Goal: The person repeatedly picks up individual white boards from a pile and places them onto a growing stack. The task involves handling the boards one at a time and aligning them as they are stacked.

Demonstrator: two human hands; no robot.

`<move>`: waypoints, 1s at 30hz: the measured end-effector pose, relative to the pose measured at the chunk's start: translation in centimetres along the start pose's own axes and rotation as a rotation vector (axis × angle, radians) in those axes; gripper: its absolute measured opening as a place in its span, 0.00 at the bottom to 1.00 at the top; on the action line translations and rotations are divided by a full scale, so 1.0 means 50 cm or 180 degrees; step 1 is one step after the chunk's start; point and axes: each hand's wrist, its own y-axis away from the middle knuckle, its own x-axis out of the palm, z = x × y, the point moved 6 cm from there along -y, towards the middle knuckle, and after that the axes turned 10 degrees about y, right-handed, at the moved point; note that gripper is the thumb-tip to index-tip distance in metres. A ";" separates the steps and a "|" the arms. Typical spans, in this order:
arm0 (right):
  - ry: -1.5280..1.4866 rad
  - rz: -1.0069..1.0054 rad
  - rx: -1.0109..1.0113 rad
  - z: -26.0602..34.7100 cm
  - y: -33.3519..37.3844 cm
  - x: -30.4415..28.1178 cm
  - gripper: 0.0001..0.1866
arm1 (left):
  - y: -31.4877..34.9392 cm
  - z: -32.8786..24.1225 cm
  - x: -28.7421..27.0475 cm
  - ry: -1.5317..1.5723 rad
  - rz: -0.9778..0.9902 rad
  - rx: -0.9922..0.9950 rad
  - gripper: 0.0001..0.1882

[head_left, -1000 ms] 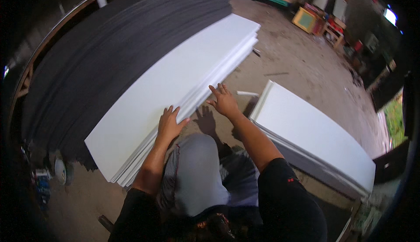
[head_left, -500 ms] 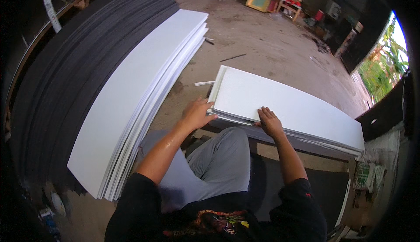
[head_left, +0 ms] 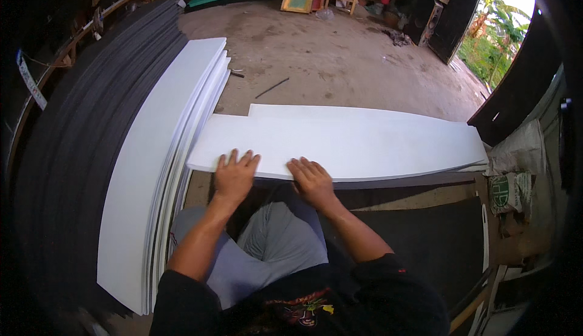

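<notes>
A long white sheet [head_left: 340, 144], flat and foam-like, lies across a low pile in front of me. Its left end juts past the sheets under it, close to the white stack [head_left: 155, 147] on my left. My left hand [head_left: 235, 177] rests on its near left part, fingers spread flat and palm toward the near edge. To the right, my right hand [head_left: 311, 180] lies over the same edge with its fingers stretched on the white surface; its thumb is hidden. Below the sheet, the dark side of the pile [head_left: 395, 184] shows.
A tall stack of black sheets [head_left: 79, 147] stands beyond the white stack at far left. A dark mat [head_left: 413, 245] lies on the near right floor. Sacks [head_left: 513, 193] sit beside the pile's right end. A thin dark strip [head_left: 272, 87] lies on the concrete floor [head_left: 346, 56].
The top white sheet has shifted left over the pile, its end now overhanging. My left hand has moved from the pile's left end onto the sheet. The view has turned slightly right.
</notes>
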 end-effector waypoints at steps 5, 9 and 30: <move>0.0732 0.0941 0.0583 -0.219 0.201 -0.043 0.35 | 0.083 0.164 -0.151 -0.0229 -0.0061 -0.0362 0.28; 0.0410 0.0327 0.0760 -0.245 0.268 -0.069 0.39 | 0.154 0.186 -0.210 -0.0572 0.0027 -0.0463 0.30; 0.0650 0.0529 0.0906 -0.296 0.320 -0.112 0.28 | 0.340 0.228 -0.419 -0.0760 -0.0405 -0.0767 0.35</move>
